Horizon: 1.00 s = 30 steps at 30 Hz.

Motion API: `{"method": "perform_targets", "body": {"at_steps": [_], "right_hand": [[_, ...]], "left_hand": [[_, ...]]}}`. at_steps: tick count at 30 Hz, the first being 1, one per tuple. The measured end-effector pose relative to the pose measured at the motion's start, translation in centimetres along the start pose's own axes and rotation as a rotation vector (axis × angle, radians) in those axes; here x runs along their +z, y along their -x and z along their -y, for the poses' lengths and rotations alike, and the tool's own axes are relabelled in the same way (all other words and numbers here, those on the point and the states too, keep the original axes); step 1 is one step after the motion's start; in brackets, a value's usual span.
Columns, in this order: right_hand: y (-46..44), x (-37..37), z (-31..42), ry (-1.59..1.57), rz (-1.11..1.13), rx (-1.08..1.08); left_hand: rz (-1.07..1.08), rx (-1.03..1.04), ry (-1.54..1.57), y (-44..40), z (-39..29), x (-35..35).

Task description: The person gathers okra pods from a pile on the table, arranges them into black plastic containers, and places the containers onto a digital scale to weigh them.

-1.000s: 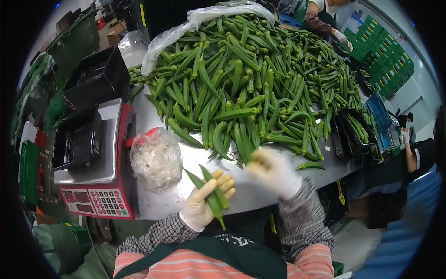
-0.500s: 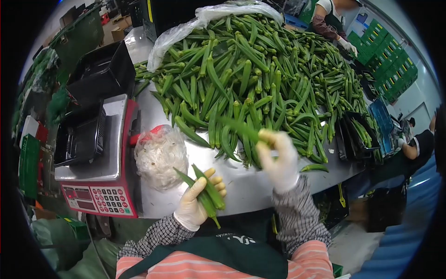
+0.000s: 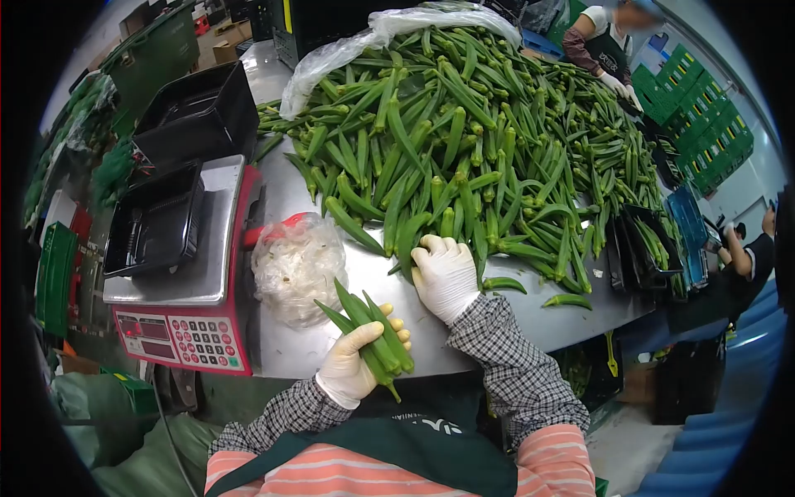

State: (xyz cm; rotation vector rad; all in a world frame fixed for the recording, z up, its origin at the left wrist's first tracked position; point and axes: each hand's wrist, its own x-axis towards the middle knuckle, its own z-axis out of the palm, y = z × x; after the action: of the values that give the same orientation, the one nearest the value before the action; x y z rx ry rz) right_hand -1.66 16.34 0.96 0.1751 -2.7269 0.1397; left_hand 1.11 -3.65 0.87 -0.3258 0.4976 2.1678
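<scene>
My left hand [image 3: 352, 364], in a white glove, is wrapped round a small bunch of okra pods [image 3: 373, 335] above the table's front edge. Their tips point up and to the left. My gloved right hand [image 3: 443, 273] is at the near edge of the large okra pile [image 3: 464, 141], its curled fingers closed on an okra pod [image 3: 407, 242]. A clear plastic bag bundle [image 3: 300, 269] with a red part lies left of my hands. Further left, a black tray [image 3: 155, 219] rests on the red scale [image 3: 186, 331].
Stacked black trays [image 3: 199, 112] stand behind the scale. Black trays with okra [image 3: 650, 240] and a blue crate [image 3: 687, 228] line the right side. A co-worker's gloved hands [image 3: 621, 89] are beyond the pile. Another person [image 3: 749, 257] is at far right. Two loose pods lie near the front edge.
My right hand brought a pod over from the pile, and my left hand now holds one more. The right hand has returned to the pile's edge and closed on another pod.
</scene>
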Motion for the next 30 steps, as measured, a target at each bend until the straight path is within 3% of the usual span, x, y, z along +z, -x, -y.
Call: {"method": "perform_targets", "body": {"at_steps": [6,13,14,17,18,19,21,23,25,27,30], "right_hand": [[0.4,-0.7,-0.6,-0.104,-0.095,-0.071],[-0.2,-0.4,-0.4,0.041,0.062,-0.104],[-0.3,-0.5,-0.7,-0.033,-0.011,-0.135],[-0.2,-3.3,-0.2,-0.403,-0.244,0.006],[0.3,-4.2,-0.1,-0.661,-0.272,0.216],[0.9,-5.0,-0.5,-1.125,-0.235,0.492],[2.2,-7.7,-3.1,-1.254,-0.229,0.626],[5.2,-10.1,-5.1,-1.389,-0.376,0.733],[10.4,-13.4,-7.9,-1.157,-0.332,0.682],[14.4,-17.5,-9.4,-0.705,-0.054,0.863],[15.8,-17.4,-9.4,0.118,-0.055,0.631]], "left_hand": [[0.038,-0.032,-0.004,-0.1,0.0,-0.2],[0.03,-0.044,0.025,0.2,0.4,-0.2],[0.027,-0.041,0.024,0.2,0.3,-0.2],[0.013,-0.034,0.023,0.6,-0.2,-0.3],[0.013,-0.034,0.026,0.5,-0.2,-0.4],[0.013,-0.036,0.029,0.4,-0.2,-0.4],[0.028,-0.053,0.028,0.3,0.0,-0.3],[0.06,-0.074,0.026,0.1,0.0,-0.1],[0.075,-0.072,0.001,0.1,-0.3,0.3],[0.089,-0.078,-0.009,-0.2,-0.1,0.4],[0.11,-0.121,-0.029,-1.0,0.6,0.6]]}}
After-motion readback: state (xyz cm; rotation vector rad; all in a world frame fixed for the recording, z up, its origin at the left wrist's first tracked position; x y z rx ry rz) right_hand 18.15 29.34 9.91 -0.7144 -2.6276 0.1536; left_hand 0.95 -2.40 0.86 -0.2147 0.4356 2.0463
